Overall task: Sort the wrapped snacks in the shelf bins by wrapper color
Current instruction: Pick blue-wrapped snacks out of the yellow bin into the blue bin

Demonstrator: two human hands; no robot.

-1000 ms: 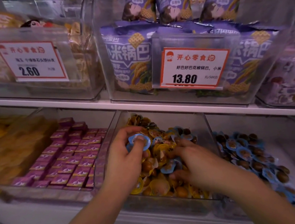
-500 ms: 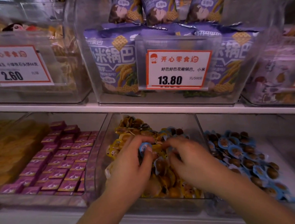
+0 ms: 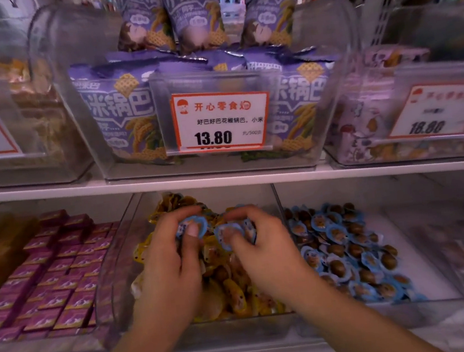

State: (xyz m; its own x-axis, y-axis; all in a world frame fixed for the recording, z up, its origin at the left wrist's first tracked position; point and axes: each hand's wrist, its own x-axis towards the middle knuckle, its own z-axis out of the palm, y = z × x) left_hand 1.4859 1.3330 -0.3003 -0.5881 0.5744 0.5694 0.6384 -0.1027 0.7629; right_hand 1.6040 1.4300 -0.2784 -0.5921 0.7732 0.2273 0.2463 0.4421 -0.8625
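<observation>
Blue-wrapped snacks (image 3: 193, 228) pinched in both hands (left (image 3: 169, 267), right (image 3: 265, 253)), fingers curled above the yellow-snack bin (image 3: 116, 290).

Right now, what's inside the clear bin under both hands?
The middle bin holds mostly yellow-wrapped snacks. The left hand and right hand each pinch a blue-wrapped snack. The hands hide whatever lies beneath them.

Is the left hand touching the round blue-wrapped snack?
Touching. The head view shows the left hand pinching the round blue-wrapped snack between thumb and fingers.
</observation>
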